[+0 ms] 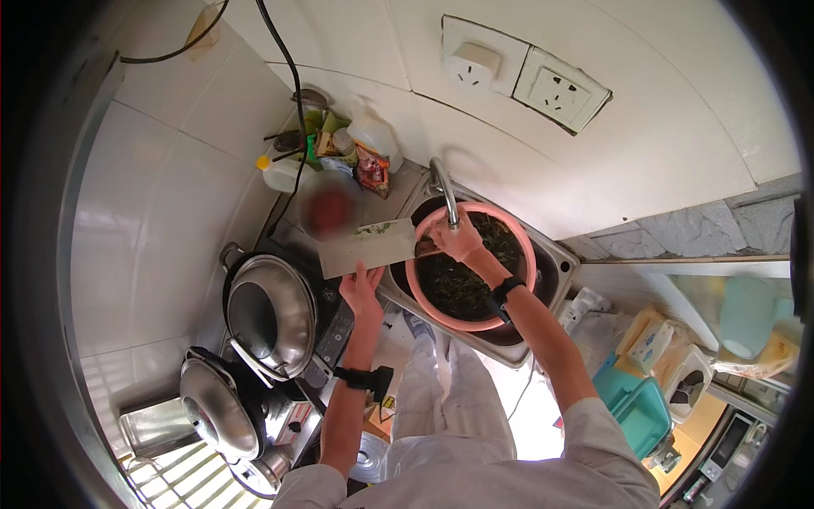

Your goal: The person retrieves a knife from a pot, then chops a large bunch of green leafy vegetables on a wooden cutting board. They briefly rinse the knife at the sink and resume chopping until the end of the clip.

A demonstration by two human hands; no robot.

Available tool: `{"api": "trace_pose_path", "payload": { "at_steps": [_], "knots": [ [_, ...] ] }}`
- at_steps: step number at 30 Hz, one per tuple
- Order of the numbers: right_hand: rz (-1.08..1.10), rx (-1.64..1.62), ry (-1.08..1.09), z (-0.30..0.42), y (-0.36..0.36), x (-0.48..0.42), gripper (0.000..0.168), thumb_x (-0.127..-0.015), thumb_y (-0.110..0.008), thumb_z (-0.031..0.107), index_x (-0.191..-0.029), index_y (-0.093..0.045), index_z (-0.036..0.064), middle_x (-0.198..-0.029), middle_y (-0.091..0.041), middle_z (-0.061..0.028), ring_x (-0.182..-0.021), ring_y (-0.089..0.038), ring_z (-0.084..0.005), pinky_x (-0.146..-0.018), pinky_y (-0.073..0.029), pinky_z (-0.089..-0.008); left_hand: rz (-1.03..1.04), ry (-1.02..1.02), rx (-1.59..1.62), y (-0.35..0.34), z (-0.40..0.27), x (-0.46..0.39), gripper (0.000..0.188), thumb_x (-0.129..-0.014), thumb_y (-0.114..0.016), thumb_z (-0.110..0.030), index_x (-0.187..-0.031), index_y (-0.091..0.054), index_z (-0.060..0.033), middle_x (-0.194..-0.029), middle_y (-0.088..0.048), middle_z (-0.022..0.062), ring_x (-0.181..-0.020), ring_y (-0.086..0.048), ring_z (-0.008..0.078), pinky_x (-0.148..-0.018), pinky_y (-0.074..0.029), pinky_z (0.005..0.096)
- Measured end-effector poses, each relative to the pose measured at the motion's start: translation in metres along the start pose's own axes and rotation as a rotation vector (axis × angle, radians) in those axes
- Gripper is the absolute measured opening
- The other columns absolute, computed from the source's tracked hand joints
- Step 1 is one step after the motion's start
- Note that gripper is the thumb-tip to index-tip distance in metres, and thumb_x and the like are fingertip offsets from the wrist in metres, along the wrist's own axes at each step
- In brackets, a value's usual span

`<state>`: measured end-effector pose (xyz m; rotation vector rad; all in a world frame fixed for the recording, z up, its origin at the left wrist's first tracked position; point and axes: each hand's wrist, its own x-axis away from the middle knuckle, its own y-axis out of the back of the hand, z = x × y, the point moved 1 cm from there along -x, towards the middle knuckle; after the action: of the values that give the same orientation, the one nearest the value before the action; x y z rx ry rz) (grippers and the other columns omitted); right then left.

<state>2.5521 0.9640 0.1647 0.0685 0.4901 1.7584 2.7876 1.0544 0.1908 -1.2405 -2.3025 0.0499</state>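
A kitchen cleaver (pixel 346 257) with a wide rectangular metal blade is held level beside the sink. Bits of chopped green leaf cling near the blade's far edge. My right hand (pixel 459 240) grips its handle, under the spout of the metal faucet (pixel 443 181). On the blade's near edge, my left hand (pixel 362 294) has its thumb over the face and its fingers mostly below. Beneath my right hand, a pink plastic basin (pixel 528 254) sits in the stainless steel sink (pixel 566 280), full of dark green leafy vegetables (pixel 461 289).
Left of me are a lidded wok (pixel 270 312) on a cooktop and another lidded pan (pixel 216 404). Bottles and packets (pixel 372 167) crowd the back corner, near a blurred round container (pixel 329 205). A black cable (pixel 292 70) hangs there. Turquoise bins (pixel 636 407) stand at right.
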Motion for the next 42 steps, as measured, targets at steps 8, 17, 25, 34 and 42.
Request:
{"api": "trace_pose_path", "payload": {
  "at_steps": [8,17,25,34,42],
  "knots": [
    [0.021,0.179,0.044,-0.039,0.003,0.014,0.024,-0.090,-0.068,0.016,-0.105,-0.060,0.000,-0.081,-0.066,-0.0155,-0.091,-0.067,-0.0346,-0.096,-0.050,-0.0438,0.052,0.038,0.055,-0.023,0.008,0.004,0.035,-0.105,-0.056,-0.014,-0.133,-0.049,0.0067,-0.127,-0.063,0.0180,-0.114,-0.068,0.0311,-0.101,-0.060,0.0426],
    [0.493,0.669,0.090,-0.012,0.024,0.009,0.035,-0.082,-0.073,0.027,-0.106,-0.067,0.004,-0.091,-0.070,-0.0181,-0.080,-0.069,-0.0379,-0.071,-0.058,-0.0466,0.049,0.083,0.051,-0.025,0.021,0.010,0.035,-0.106,-0.056,-0.017,-0.131,-0.050,0.0058,-0.125,-0.064,0.0182,-0.112,-0.068,0.0299,-0.100,-0.060,0.0416],
    [0.530,0.959,0.210,-0.020,0.005,-0.009,0.032,-0.079,-0.077,0.025,-0.103,-0.069,0.005,-0.096,-0.069,-0.0141,-0.096,-0.069,-0.0294,-0.073,-0.059,-0.0414,-0.011,0.089,0.151,-0.015,0.021,0.009,0.034,-0.105,-0.057,-0.016,-0.130,-0.050,0.0063,-0.123,-0.064,0.0189,-0.112,-0.068,0.0314,-0.101,-0.059,0.0422],
    [0.289,0.947,0.311,0.007,-0.004,0.025,0.016,-0.078,-0.071,0.018,-0.088,-0.063,0.008,-0.088,-0.064,-0.0097,-0.089,-0.068,-0.0285,-0.072,-0.057,-0.0420,-0.049,0.131,0.153,0.011,0.028,0.025,0.039,-0.104,-0.061,-0.020,-0.133,-0.052,0.0044,-0.124,-0.064,0.0170,-0.113,-0.067,0.0299,-0.102,-0.058,0.0419],
    [0.329,0.728,0.026,0.065,0.016,0.063,0.020,-0.077,-0.075,0.023,-0.086,-0.063,0.009,-0.080,-0.070,-0.0100,-0.075,-0.071,-0.0319,-0.066,-0.056,-0.0458,0.384,-0.009,0.227,0.056,0.052,0.070,0.054,-0.108,-0.046,-0.045,-0.129,-0.054,0.0035,-0.109,-0.069,0.0183,-0.103,-0.070,0.0286,-0.086,-0.059,0.0408]
  ]
}}
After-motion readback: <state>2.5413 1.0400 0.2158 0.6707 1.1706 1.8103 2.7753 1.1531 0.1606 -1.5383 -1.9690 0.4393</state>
